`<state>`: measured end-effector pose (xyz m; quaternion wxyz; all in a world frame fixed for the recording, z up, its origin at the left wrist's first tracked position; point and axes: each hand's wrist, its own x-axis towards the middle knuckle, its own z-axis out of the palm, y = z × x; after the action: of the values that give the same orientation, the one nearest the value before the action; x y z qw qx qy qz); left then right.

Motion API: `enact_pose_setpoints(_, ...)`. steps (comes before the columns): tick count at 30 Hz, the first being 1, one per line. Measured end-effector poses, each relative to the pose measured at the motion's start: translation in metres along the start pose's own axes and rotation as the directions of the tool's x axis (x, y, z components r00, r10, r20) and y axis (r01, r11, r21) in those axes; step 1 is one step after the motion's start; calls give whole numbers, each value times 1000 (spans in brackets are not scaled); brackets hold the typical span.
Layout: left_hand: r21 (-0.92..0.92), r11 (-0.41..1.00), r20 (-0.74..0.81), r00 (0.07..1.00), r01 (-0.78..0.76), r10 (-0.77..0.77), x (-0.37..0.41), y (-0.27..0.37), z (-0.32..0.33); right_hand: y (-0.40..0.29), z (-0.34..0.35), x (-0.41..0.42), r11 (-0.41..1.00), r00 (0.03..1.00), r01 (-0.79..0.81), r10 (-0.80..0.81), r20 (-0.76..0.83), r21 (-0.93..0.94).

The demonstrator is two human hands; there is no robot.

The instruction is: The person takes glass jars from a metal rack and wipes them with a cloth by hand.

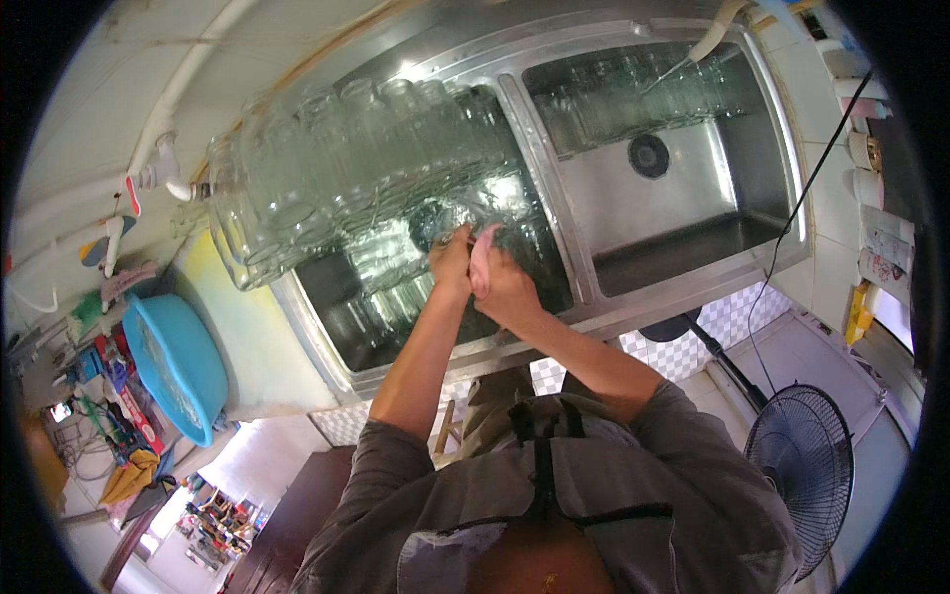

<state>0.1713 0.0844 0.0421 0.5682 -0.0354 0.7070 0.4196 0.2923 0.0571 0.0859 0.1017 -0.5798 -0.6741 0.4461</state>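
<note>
Both hands meet low over the left sink basin (512,249), which holds water. In my right hand (508,288) is a pink cloth (484,263), bunched against the palm. My left hand (450,260) is right beside the cloth with its fingers curled. Whether it grips a glass or only the cloth is hidden by glare and the fingers. Several clear glass jars (356,141) stand packed together along the far side of the basin. More glassware (386,308) lies in the basin near its front wall, left of my wrists.
Clear glassware (616,104) lines the back of the right basin (616,200), beside a drain (649,157). A hose (712,37) hangs over its far corner. At left is a blue plastic tub (178,371). A black fan (805,468) stands at right, near a hanging cable (809,193).
</note>
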Motion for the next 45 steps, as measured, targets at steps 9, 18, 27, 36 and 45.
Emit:
enact_pose_setpoints(9,9,965,588,779,261,-217,54,-31,-61,-9,-47,1,886,852,455,-405,-332,86)
enact_pose_setpoints(18,38,942,313,891,333,-328,-85,67,48,32,-55,31,-176,757,-530,342,556,829)
enact_pose_setpoints(27,381,776,320,859,-503,399,9,103,236,44,-79,3,-100,724,-661,-346,597,744)
enact_pose_setpoints(36,804,503,-27,825,-318,565,131,66,292,29,-94,-4,268,417,-881,53,907,389)
enact_pose_setpoints(45,182,521,394,547,-834,739,-59,83,143,25,-90,3,404,461,-811,-4,888,423)
